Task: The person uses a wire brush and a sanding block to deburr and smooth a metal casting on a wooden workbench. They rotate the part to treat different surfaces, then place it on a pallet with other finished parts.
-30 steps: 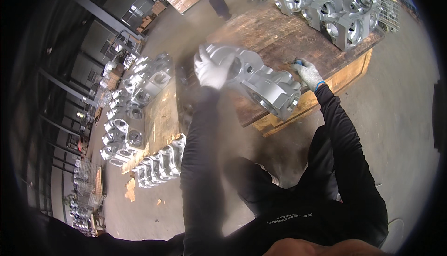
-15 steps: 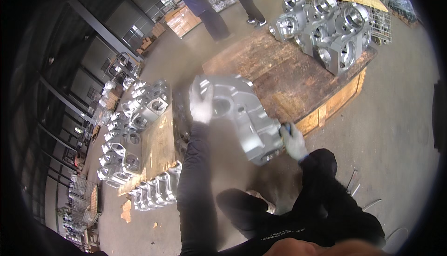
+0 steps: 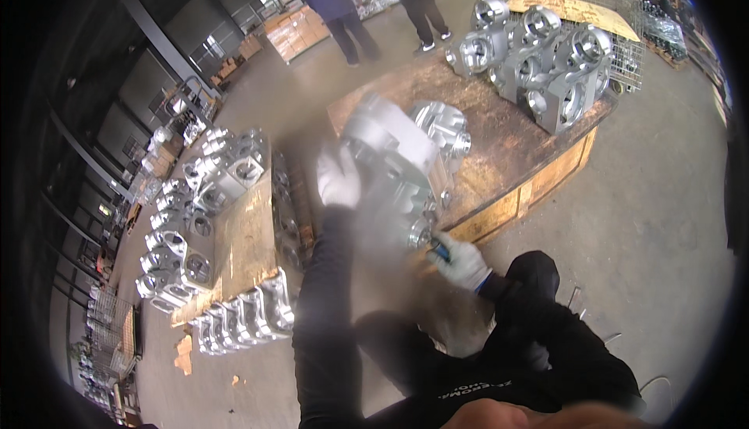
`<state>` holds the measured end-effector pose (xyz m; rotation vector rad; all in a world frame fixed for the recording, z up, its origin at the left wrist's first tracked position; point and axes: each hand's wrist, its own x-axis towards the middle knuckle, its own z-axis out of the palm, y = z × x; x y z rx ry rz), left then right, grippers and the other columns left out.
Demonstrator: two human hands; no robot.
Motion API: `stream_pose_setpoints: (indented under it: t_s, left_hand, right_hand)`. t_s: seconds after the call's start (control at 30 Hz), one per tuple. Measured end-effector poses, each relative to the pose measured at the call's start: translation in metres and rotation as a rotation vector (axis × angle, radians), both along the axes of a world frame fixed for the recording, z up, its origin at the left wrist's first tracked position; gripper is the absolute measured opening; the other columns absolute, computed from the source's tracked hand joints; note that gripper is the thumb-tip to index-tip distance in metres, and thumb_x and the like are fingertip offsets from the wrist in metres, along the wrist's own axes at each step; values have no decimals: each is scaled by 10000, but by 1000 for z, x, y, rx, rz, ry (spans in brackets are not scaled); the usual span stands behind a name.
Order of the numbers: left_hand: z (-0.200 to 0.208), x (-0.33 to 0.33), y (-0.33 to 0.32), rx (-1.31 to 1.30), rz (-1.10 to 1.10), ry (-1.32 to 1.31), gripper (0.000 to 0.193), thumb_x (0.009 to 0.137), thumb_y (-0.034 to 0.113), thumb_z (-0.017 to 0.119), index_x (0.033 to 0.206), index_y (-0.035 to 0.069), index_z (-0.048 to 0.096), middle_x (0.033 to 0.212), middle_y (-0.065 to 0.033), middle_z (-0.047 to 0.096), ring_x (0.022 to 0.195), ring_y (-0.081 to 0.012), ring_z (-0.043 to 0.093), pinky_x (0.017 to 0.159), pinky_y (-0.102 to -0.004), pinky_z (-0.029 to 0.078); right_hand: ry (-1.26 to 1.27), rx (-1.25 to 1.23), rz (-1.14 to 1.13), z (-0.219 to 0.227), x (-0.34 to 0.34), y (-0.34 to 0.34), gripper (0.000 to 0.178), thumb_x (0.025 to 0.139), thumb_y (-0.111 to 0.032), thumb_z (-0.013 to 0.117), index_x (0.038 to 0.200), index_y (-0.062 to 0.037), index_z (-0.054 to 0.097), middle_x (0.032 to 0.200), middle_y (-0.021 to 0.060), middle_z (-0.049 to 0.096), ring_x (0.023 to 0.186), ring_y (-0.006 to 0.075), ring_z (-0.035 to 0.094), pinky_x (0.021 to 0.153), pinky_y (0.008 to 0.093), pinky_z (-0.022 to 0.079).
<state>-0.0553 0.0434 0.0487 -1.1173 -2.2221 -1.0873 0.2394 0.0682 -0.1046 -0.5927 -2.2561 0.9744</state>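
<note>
A silver-grey metal casting [image 3: 399,165], smeared by motion, is tilted up at the near left edge of the wooden worktable. My left hand [image 3: 338,181], in a white glove, is at its left side with the thumb apart from the fingers; the blur hides part of the contact. My right hand [image 3: 465,263], also gloved, is closed round a small blue-handled tool [image 3: 441,250] beside the casting's lower end. The tool's tip is not clear. Another bright machined end [image 3: 441,124] shows just behind the casting; I cannot tell whether it is a separate part.
Several similar castings [image 3: 538,58] stand at the far right of the worktable [image 3: 507,152]. On the left, a wooden pallet [image 3: 248,238] carries more castings [image 3: 175,261]. Two people [image 3: 331,3] stand at the back near boxes [image 3: 296,35]. A wire cage [image 3: 624,31] is behind the table.
The casting has swung from lying broad side up to a steeper tilt and is more blurred. My right hand with the blue tool has moved left and slightly down. The people behind have turned.
</note>
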Motion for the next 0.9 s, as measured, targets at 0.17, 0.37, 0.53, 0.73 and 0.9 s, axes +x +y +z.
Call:
stream_pose_setpoints:
  t_s: [0.17, 0.37, 0.53, 0.73, 0.9]
  left_hand:
    - [-55, 24, -60, -536, 35, -386, 735, 1062, 635, 358, 1399, 40, 625, 1433, -299, 592, 1329, -458, 570, 1131, -501, 435]
    - [-60, 45, -54, -348, 212, -349, 701, 1051, 649, 371, 1147, 78, 767, 1151, -247, 744, 1135, -468, 677, 1009, -525, 509]
    - [-56, 52, -57, -302, 204, -342, 695, 1053, 634, 375, 1108, 70, 777, 1055, -245, 759, 1081, -456, 698, 982, -522, 516]
    - [-57, 52, -53, -350, 245, -313, 688, 1056, 615, 371, 1184, 62, 760, 1148, -264, 740, 1135, -456, 685, 1006, -523, 513]
    - [-55, 54, -52, -385, 257, -378, 700, 1056, 616, 355, 1229, 62, 747, 1192, -266, 731, 1176, -458, 671, 1038, -522, 501]
  right_hand:
    - [-76, 310, 25, -15, 15, 36, 497, 982, -290, 712, 1425, -88, 609, 905, 179, 742, 764, 394, 717, 666, 493, 566]
    - [11, 608, 37, -7, -7, 59, 348, 945, -248, 713, 1258, -104, 665, 941, 162, 704, 818, 398, 691, 732, 501, 545]
    - [-335, 623, -146, -11, -22, 66, 336, 959, -271, 701, 1270, -147, 668, 936, 149, 705, 798, 405, 694, 703, 514, 550]
    - [-194, 127, -40, -21, -18, 18, 214, 991, -295, 638, 1105, -125, 701, 868, 170, 737, 840, 413, 718, 720, 542, 559]
    - [-273, 159, 30, 19, -19, -8, 202, 973, -303, 658, 1013, -120, 734, 874, 177, 739, 850, 416, 721, 751, 541, 563]
